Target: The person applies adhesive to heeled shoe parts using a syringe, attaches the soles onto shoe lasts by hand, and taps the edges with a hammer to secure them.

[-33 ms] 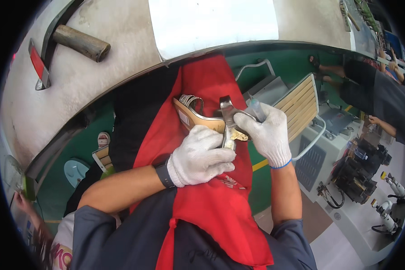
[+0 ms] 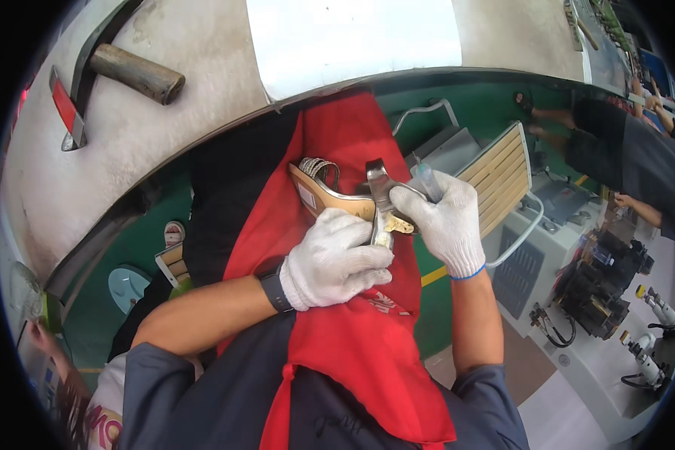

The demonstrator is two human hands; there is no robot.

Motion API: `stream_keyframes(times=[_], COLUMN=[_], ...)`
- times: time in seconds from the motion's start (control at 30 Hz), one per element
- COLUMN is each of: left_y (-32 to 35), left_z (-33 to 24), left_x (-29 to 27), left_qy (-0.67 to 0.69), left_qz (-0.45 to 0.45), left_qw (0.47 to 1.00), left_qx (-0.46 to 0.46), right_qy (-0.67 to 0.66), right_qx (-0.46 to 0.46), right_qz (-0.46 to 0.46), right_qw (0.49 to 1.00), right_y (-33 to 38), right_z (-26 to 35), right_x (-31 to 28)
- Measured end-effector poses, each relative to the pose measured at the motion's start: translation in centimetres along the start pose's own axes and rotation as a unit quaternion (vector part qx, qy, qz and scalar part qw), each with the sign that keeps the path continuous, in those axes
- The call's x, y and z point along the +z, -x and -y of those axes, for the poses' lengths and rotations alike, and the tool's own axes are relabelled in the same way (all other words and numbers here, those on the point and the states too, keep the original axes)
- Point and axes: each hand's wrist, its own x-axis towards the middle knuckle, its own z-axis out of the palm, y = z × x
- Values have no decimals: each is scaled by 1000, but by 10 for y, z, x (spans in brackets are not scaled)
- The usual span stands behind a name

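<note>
Left hand (image 2: 336, 259) — gloved, fingers curled around the tan sandal (image 2: 330, 196), held above the red apron (image 2: 352, 330). Right hand (image 2: 441, 217) — fingers clenched on a metal tool (image 2: 380, 187) touching the sandal's sole. Hammer (image 2: 120, 71) lies on the desk (image 2: 142, 142).

A pale, scuffed workbench (image 2: 165, 142) with a dark curved edge is seen at the top of the view. A wooden-handled hammer (image 2: 120, 71) is laid near its left end, and a white sheet (image 2: 352, 41) is spread at centre.
</note>
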Motion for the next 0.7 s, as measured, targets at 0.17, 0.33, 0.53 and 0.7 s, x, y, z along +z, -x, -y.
stream_keyframes(times=[0.17,0.33,0.53,0.7], left_y=[-2,-5,-9,-12], left_z=[-6,-16,-12,-13], left_x=[-1,-5,-2,-1], left_qy=[3,1,5,16], left_qz=[-8,-29,-36,-47], left_qw=[1000,999,998,997], left_qx=[-11,-45,-46,-60], right_qy=[-94,-182,-49,0], right_qx=[3,-27,-14,-62], right_qz=[-24,-70,-67,-85], right_qw=[995,980,996,994], right_y=[7,35,35,23], right_z=[9,16,14,11], right_x=[-6,-8,14,13])
